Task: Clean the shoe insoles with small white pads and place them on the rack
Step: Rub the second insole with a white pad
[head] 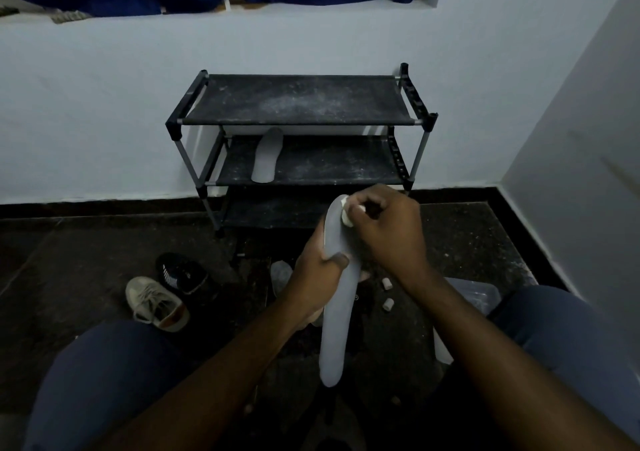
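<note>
A long grey insole (337, 322) stands upright in front of me. My left hand (317, 277) grips it around the middle, thumb across its face. My right hand (384, 229) pinches a small white pad (346, 220) against the insole's upper end. A second grey insole (266, 156) lies on the middle shelf of the black three-tier rack (301, 100) against the wall. Two small white pads (387, 293) lie on the floor to the right of the held insole.
A beige sneaker (157, 303) and a black sneaker (181, 274) sit on the dark floor at the left. Another grey piece (281, 272) lies on the floor behind my left hand. My knees in blue trousers frame the bottom. A white wall corner stands at the right.
</note>
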A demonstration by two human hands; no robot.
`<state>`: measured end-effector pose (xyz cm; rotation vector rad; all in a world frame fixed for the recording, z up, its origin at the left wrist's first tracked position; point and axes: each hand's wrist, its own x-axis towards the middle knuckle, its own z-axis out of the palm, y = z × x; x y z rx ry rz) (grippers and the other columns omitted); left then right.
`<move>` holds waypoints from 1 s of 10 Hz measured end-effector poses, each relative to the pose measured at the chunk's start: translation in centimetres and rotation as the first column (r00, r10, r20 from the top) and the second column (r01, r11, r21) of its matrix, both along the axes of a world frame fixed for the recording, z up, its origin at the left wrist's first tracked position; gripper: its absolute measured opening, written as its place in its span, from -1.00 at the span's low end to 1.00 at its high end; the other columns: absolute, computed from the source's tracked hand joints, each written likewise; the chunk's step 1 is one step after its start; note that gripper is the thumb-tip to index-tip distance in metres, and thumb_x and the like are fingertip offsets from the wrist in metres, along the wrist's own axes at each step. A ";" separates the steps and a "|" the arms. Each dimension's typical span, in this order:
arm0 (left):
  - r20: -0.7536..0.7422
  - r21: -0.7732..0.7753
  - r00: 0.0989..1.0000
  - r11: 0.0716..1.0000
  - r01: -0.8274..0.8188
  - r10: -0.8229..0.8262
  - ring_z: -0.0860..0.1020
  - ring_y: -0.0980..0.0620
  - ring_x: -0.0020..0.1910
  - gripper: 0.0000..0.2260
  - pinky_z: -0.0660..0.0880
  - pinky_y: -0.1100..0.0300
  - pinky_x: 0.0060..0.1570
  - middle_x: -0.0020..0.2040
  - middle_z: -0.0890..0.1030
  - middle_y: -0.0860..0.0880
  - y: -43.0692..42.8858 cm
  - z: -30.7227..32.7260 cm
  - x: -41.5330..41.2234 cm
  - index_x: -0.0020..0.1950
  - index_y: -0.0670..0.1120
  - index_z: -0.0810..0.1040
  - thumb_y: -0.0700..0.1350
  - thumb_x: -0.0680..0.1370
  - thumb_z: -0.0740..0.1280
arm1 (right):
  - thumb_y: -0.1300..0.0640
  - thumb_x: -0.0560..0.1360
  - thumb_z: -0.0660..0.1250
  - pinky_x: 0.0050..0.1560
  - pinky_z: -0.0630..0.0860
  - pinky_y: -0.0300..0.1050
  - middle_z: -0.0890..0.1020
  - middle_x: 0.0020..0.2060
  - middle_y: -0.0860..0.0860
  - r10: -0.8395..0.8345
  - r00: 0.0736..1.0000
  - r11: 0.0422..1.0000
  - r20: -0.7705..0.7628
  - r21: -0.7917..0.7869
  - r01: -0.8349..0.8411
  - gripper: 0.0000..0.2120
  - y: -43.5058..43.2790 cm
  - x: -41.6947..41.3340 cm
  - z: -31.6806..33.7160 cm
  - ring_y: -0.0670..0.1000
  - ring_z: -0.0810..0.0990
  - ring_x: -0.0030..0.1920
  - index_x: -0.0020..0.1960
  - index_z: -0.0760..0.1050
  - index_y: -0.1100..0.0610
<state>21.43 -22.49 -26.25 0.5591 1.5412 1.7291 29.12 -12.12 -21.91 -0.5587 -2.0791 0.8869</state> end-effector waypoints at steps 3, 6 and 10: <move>-0.205 -0.039 0.978 0.999 0.018 -0.026 0.57 -0.12 0.24 -0.57 0.47 -0.22 0.33 0.26 0.56 -0.14 -0.9 0.8 0.0 0.37 -0.04 0.41 -0.45 0.61 0.20 | 0.27 0.52 0.41 -0.07 0.61 -0.04 0.68 -0.17 -0.07 0.012 1.000 1.000 -0.015 0.022 -0.012 -0.91 0.2 -0.2 0.0 -0.12 0.65 -0.15 -0.10 0.68 0.13; -0.230 -0.030 0.972 0.999 0.042 -0.047 0.60 0.12 0.22 -0.52 0.50 -0.03 0.35 0.23 0.62 0.04 -1.1 0.3 -0.2 0.46 -0.06 0.38 -0.43 0.60 0.25 | 0.29 0.51 0.41 -0.09 0.59 -0.16 0.68 -0.17 -0.06 0.083 0.995 0.995 0.051 0.052 -0.085 -0.91 -0.8 -0.2 -0.2 -0.15 0.63 -0.15 -0.10 0.67 0.15; -0.392 -0.091 0.919 0.996 0.002 -0.038 0.58 0.06 0.27 -0.50 0.55 0.07 0.28 0.29 0.60 0.04 -1.5 0.5 0.2 0.46 0.01 0.39 -0.37 0.59 0.31 | 0.28 0.53 0.40 -0.08 0.60 -0.24 0.70 -0.17 -0.09 0.075 0.997 0.997 0.012 -0.020 -0.075 -0.90 -1.4 0.0 0.1 -0.16 0.66 -0.14 -0.08 0.69 0.14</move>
